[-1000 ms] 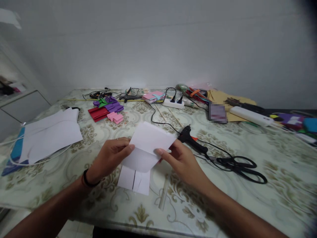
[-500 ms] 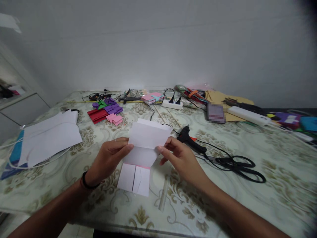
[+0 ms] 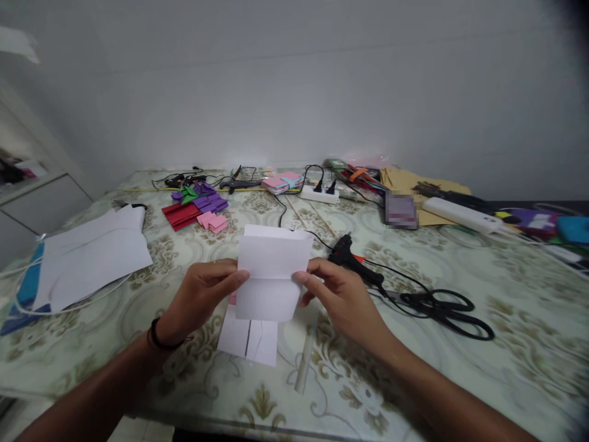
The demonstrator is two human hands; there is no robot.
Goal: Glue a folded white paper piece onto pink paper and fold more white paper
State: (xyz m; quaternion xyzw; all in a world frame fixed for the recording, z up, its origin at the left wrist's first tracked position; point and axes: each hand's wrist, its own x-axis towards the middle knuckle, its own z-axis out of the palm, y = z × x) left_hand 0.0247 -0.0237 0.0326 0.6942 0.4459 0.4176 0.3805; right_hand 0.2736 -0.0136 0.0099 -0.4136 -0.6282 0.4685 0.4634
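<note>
Between my two hands is a creased white sheet of paper (image 3: 271, 258), held up off the table with a fold line across its middle. My left hand (image 3: 207, 291) pinches its left edge near the crease, thumb in front. On the opposite edge my right hand (image 3: 334, 291) pinches it the same way. Below and partly behind it lies a white paper piece (image 3: 262, 344) with a dark line down it; a bit of pink shows at its top left. To the right of my right hand rest a black glue gun (image 3: 352, 261) and black-handled scissors (image 3: 442, 307).
White sheets (image 3: 96, 258) lie on a blue packet at the left. Red folded paper (image 3: 181, 215), purple strips (image 3: 209, 199) and pink pieces (image 3: 212, 222) sit at back left. A white power strip (image 3: 321, 194) with cords and a long white object (image 3: 462, 215) are toward the back.
The held paper has turned to face me more squarely, and its lower half has come down over the top of the white piece on the table. Both hands keep their pinch.
</note>
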